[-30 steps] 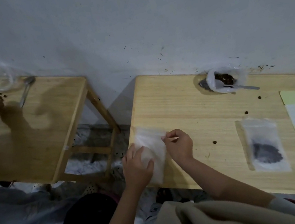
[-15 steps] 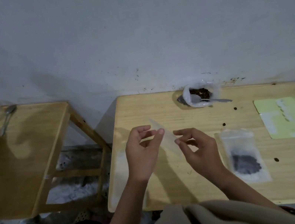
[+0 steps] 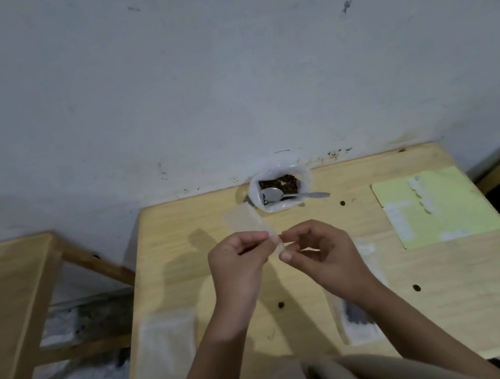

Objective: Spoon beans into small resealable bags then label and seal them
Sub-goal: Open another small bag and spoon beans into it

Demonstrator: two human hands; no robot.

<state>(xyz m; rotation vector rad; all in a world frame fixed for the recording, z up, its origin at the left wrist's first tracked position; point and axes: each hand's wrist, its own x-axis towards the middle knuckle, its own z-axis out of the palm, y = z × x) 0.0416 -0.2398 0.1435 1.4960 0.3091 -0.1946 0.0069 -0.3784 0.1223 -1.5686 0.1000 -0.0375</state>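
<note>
An empty clear resealable bag (image 3: 250,227) is held above the wooden table (image 3: 427,308), pinched by the left hand (image 3: 238,265) and the right hand (image 3: 320,253). Beans (image 3: 279,181) and a spoon (image 3: 279,193) are seen in the white bag (image 3: 284,205) behind.

Two bare forearms, no sleeves or jewellery showing, beige folded fabric garment (image 3: 356,376) at the lower edge

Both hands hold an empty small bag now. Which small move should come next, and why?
Probably pull the bag mouth open. Both hands, left and right, pinch its near edge; it looks empty, and the spoon lies in the beans.
</note>
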